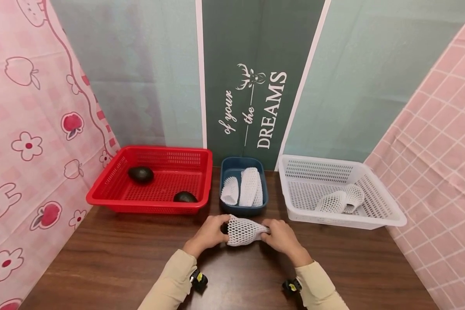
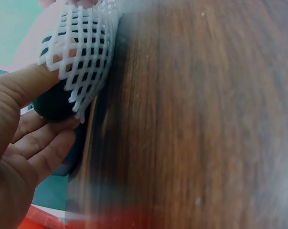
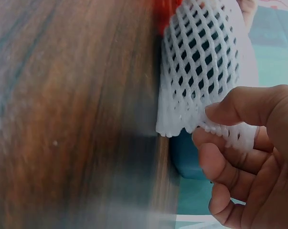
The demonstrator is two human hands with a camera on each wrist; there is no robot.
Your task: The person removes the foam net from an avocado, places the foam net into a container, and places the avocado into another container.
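A dark avocado (image 2: pixel 53 102) sits mostly inside a white foam net sleeve (image 1: pixel 245 231), just above the front of the table. My left hand (image 1: pixel 210 232) holds the avocado's bare end, thumb on one side and fingers on the other, at the sleeve's open mouth. At the opposite end, my right hand (image 1: pixel 280 236) pinches the gathered edge of the net between thumb and forefinger. In the right wrist view the sleeve (image 3: pixel 201 62) is stretched round the dark fruit, its narrow end loose by the thumb.
A red basket (image 1: pixel 149 206) at the left holds two avocados (image 1: pixel 141 174). Behind the hands, a blue bin (image 1: pixel 243 210) contains several folded net sleeves (image 1: pixel 250 187). A white basket (image 1: pixel 341 220) at the right holds sleeved fruit (image 1: pixel 332 202). Curtains hang at the back and sides.
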